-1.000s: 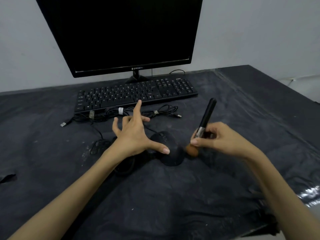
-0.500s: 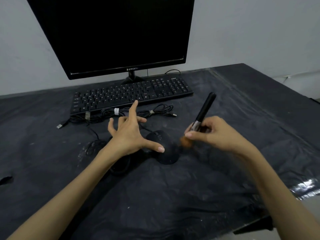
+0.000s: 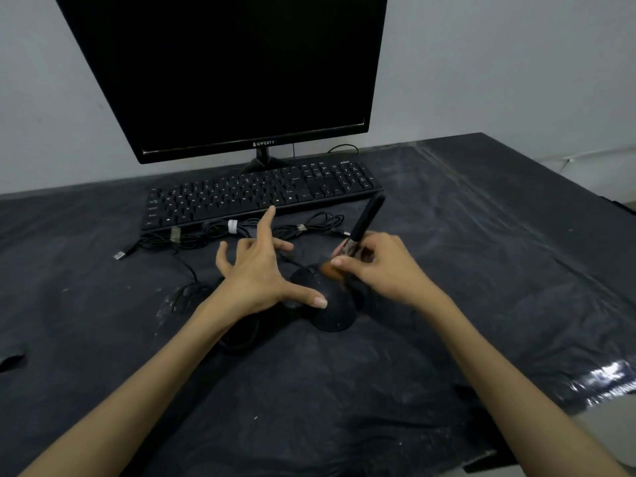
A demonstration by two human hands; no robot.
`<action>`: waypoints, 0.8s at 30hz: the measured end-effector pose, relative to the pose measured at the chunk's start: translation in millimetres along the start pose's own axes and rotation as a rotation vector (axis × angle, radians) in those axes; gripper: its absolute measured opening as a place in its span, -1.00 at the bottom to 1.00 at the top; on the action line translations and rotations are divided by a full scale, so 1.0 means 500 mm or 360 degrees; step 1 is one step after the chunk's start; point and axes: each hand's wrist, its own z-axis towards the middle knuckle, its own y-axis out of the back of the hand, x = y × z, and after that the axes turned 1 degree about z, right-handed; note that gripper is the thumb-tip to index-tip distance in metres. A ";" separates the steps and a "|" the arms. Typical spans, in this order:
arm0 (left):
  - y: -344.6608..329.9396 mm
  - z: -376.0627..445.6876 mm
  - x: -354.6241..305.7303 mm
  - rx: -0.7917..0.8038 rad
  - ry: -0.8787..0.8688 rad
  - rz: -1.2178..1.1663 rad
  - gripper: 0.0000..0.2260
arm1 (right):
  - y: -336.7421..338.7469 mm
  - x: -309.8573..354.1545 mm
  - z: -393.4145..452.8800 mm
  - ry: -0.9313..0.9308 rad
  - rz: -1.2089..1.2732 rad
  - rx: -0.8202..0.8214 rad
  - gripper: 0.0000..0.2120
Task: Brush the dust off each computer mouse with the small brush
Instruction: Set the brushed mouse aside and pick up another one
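The right hand (image 3: 385, 270) pinched the small brush (image 3: 361, 232) with curled fingers, and its soft brown tip touched the top of the black mouse (image 3: 332, 311). The left hand (image 3: 254, 273) had its fingers spread wide, and only the thumb pressed on the mouse's side. This mouse looked like it was partway brushed. A second mouse (image 3: 241, 335) sat half hidden under the left wrist and probably still needed a turn. Everything lay on a dark, dusty table cover (image 3: 481, 270). Behind were tied cables (image 3: 234, 232), a keyboard (image 3: 258, 194), a dark monitor (image 3: 234, 70) and a plain grey wall (image 3: 516, 63).
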 end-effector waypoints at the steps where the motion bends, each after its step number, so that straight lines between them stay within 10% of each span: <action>1: 0.000 0.000 0.000 -0.0010 -0.0003 0.0000 0.35 | 0.003 -0.002 0.012 -0.0020 -0.0186 -0.0113 -0.93; 6: -0.002 0.001 0.000 -0.0025 -0.0011 -0.0004 0.32 | 0.014 0.012 0.017 0.0010 0.0211 -0.0157 -0.97; 11: -0.001 0.000 0.002 -0.0015 -0.0019 0.0000 0.35 | 0.004 -0.017 0.022 -0.0041 -0.0276 -0.0224 -0.92; 15: -0.002 0.003 0.003 -0.0006 -0.0032 -0.0011 0.34 | 0.002 0.012 0.012 0.0035 0.0266 -0.0178 -0.97; 18: 0.001 0.004 0.003 -0.0007 -0.0062 0.0009 0.35 | -0.008 -0.005 0.008 0.0007 -0.0119 -0.0087 -0.92; 24: 0.023 0.012 0.006 0.0242 -0.0478 0.0084 0.34 | 0.042 -0.028 -0.009 -0.0142 -0.0004 -0.0392 -0.90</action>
